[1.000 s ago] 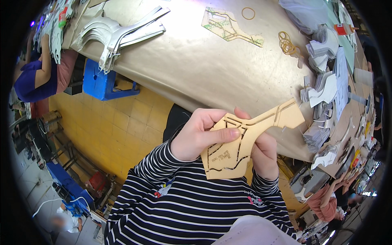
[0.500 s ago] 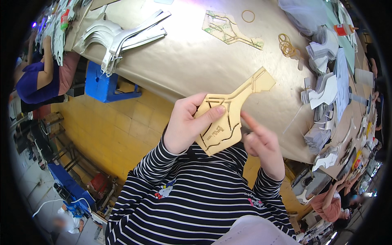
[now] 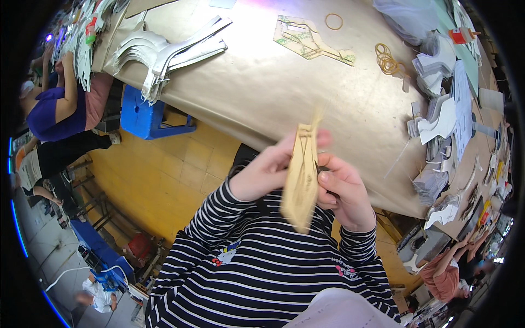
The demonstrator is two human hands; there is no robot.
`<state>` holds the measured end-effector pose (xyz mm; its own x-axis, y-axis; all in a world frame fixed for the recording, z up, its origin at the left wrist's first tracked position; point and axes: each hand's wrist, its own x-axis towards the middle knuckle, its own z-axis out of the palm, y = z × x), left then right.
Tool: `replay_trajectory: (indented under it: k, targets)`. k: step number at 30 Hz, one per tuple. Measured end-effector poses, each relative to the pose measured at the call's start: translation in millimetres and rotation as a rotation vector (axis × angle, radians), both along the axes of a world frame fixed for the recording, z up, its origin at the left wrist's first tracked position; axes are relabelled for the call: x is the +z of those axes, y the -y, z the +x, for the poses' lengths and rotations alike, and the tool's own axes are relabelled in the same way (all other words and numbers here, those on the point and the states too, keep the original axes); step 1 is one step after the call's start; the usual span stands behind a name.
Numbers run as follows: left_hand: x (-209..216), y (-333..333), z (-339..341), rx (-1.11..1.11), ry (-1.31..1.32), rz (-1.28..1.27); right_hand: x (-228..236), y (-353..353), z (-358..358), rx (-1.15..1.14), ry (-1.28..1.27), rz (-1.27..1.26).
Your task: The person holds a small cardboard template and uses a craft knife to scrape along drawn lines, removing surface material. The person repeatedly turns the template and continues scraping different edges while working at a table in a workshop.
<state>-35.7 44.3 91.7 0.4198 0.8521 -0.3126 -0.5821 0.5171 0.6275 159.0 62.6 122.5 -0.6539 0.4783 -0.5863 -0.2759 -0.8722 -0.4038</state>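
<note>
A flat yellow cutting template [image 3: 302, 183] with slots is tilted almost edge-on above my lap, blurred by motion. My left hand [image 3: 261, 175] grips it from the left, its fingertips partly hidden behind the board. Close to the template's right edge, my right hand [image 3: 348, 191] is closed, thumb against fingers, around a small dark object [image 3: 330, 192] whose kind I cannot make out. Whether that object touches the template is unclear. On the table beyond lies a similar flat template [image 3: 313, 45] with green markings.
A gold-coloured table [image 3: 246, 82] spreads ahead, with a stack of white cut pieces [image 3: 158, 50] at left. Rubber bands [image 3: 386, 61] and more piled white pieces [image 3: 440, 117] lie at right. A blue stool [image 3: 136, 116] stands at left; people work on both sides.
The template has turned from facing me to nearly edge-on. My right hand has moved left and closed around the small dark object at the template's edge.
</note>
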Motion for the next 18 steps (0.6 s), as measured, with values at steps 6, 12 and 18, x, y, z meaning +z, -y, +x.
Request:
replay_trajectory:
  k: [6,12,18]
  targets:
    - [-1,4,5,0.185,0.153,-0.133,-3,11,-1,-0.008,0.295,0.241]
    - [14,-4,-4,-0.065,-0.052,-0.044,-8,2,13,-0.149,0.363,0.274]
    - [17,-5,8,-0.174,-0.17,0.03,-13,4,15,-0.031,0.235,0.466]
